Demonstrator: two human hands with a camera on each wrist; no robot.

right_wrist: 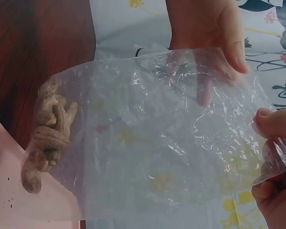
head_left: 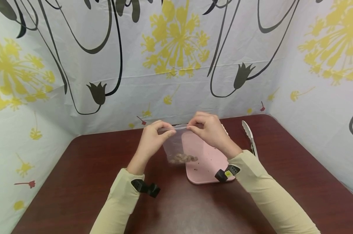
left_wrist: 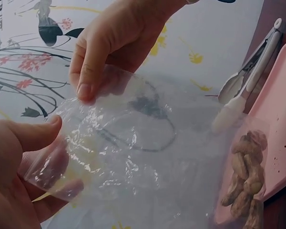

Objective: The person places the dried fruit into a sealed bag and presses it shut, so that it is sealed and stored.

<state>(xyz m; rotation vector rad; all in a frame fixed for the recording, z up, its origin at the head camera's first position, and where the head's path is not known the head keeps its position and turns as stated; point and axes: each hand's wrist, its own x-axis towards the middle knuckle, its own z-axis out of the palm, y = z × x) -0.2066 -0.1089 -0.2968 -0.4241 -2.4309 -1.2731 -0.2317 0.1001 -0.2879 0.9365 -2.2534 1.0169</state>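
Observation:
A clear plastic bag [head_left: 173, 146] hangs upright between my two hands, with several unshelled peanuts [head_left: 182, 158] at its bottom. My left hand [head_left: 154, 136] pinches the left end of the bag's top edge. At the other end, my right hand [head_left: 210, 130] pinches the same edge between thumb and fingers. In the left wrist view the peanuts [left_wrist: 248, 171] show through the film, and the right hand [left_wrist: 119, 43] grips the far corner. From the right wrist, the left hand's fingers appear partly behind the film.
Behind and right of the bag, a pink cutting board [head_left: 205, 172] with dark crumbs lies on the dark red table [head_left: 91, 182]. White-tipped tongs [head_left: 251, 138] lie right of the board. A patterned curtain [head_left: 129, 65] stands around the table's back and sides.

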